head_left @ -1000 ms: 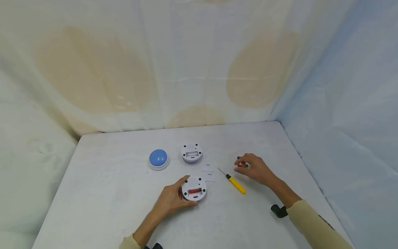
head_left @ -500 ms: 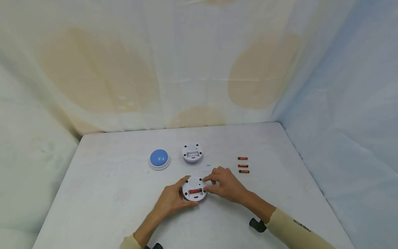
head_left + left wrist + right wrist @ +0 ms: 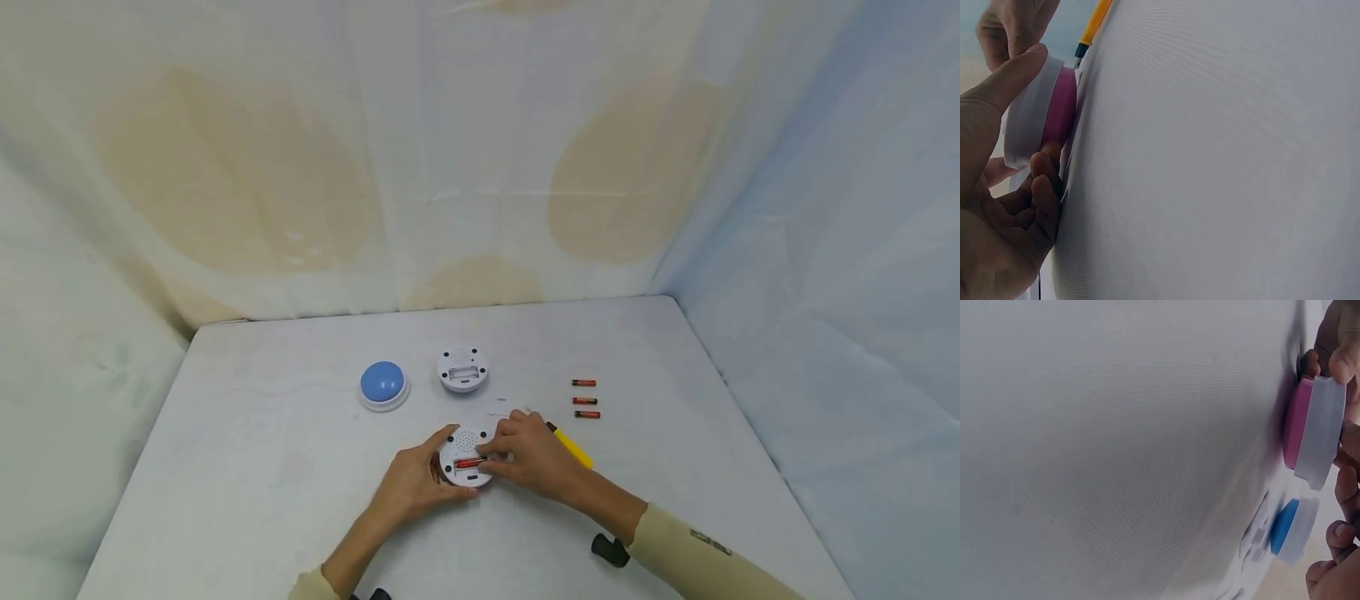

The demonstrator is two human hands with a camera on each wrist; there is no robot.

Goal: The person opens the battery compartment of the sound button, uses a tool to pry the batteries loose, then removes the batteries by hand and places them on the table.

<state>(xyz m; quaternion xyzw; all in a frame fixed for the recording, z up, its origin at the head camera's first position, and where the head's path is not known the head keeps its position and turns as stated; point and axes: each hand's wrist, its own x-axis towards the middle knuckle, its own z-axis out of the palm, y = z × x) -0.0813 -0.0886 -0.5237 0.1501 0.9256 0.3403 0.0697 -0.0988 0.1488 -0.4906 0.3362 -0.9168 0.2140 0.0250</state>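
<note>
My left hand (image 3: 420, 479) grips a round buzzer (image 3: 468, 437) by its sides. It lies upside down, its white base facing up and its pink dome (image 3: 1062, 107) toward the table. At least one red battery (image 3: 467, 463) shows in the base's battery compartment. My right hand (image 3: 536, 458) is over the right side of that compartment, thumb and finger pinching at a battery's end; the fingers partly hide it. In the right wrist view the right hand's fingers (image 3: 1346, 484) are curled beside the base.
Behind stand a second upturned buzzer (image 3: 462, 371) with a bare battery compartment and a blue-domed buzzer (image 3: 382, 382) upright. Three batteries (image 3: 585, 401) lie at the right. A yellow screwdriver (image 3: 576, 450) and white covers (image 3: 497, 407) are partly behind the right hand.
My right hand has moved left from the row of batteries to the buzzer, its fingertips now over the compartment. The left hand and buzzer have stayed in place.
</note>
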